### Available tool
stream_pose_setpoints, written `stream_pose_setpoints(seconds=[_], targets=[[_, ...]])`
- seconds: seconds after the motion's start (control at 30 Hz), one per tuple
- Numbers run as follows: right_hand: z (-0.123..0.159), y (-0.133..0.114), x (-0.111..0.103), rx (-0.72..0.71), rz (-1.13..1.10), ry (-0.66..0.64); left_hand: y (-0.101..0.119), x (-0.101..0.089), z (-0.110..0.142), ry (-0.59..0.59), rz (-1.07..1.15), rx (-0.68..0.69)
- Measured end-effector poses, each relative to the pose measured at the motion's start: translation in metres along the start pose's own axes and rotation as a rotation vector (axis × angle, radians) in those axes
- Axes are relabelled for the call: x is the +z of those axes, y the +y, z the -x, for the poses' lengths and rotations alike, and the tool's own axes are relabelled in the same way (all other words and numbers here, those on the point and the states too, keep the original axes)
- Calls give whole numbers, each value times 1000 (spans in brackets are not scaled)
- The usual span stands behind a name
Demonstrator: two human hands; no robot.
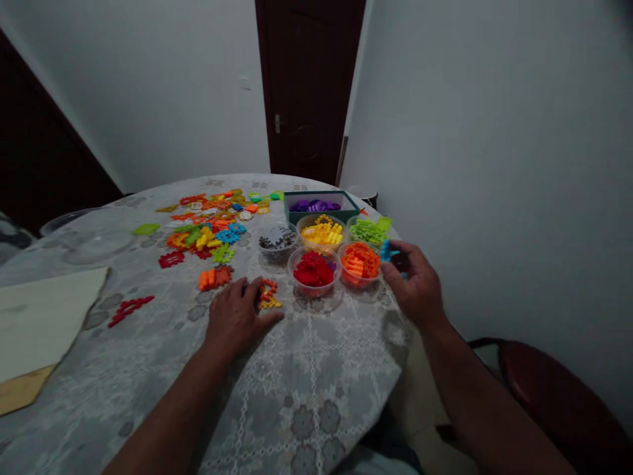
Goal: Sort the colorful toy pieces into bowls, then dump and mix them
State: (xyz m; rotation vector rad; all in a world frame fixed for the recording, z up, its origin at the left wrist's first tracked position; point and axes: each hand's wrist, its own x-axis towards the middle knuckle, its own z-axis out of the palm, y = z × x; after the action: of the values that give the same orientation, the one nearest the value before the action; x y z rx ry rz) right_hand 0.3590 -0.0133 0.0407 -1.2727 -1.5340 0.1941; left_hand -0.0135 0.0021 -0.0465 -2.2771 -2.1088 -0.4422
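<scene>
My right hand [418,287] is closed on a blue plastic piece [385,251], held at the right edge of a round clear tub of orange pieces [360,260]. More blue shows behind its fingers. My left hand [235,313] lies on the table with the thumb stretched out and the fingers apart. Its fingertips are beside a small group of orange and yellow pieces [270,295], partly hidden by the hand. Just beyond that hand sit stacked orange pieces [213,278]. A tub of red pieces [314,270] stands between my two hands.
Tubs of grey pieces [277,239], yellow pieces [322,231] and green pieces [369,229] stand farther back. Behind them is a green box [291,210] with purple pieces. Mixed pieces [212,224] spread leftward. A white board [44,316] lies left; a chair [554,382] stands right.
</scene>
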Motion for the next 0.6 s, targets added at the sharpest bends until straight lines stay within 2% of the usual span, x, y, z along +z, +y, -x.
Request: stream_pose_setpoints(seconds=[0.1, 0.17, 0.23, 0.33, 0.43, 0.5, 0.6], targets=[[-26, 43, -36, 84, 246, 153, 3, 1, -5, -18, -37, 12], [-37, 71, -50, 101, 368, 195, 3, 4, -11, -20, -37, 30], [-39, 93, -55, 80, 479, 179, 2, 7, -16, -17, -17, 57], [-26, 116, -51, 32, 651, 123, 1, 10, -18, 23, 27, 95], [-10, 126, -44, 14, 800, 127, 0, 10, -14, 52, 67, 110], [-5, 124, -39, -45, 809, 151, -2, 9, -11, 59, 101, 104], [-4, 99, -31, -193, 689, 200, -5, 7, -7, 57, 152, 116]])
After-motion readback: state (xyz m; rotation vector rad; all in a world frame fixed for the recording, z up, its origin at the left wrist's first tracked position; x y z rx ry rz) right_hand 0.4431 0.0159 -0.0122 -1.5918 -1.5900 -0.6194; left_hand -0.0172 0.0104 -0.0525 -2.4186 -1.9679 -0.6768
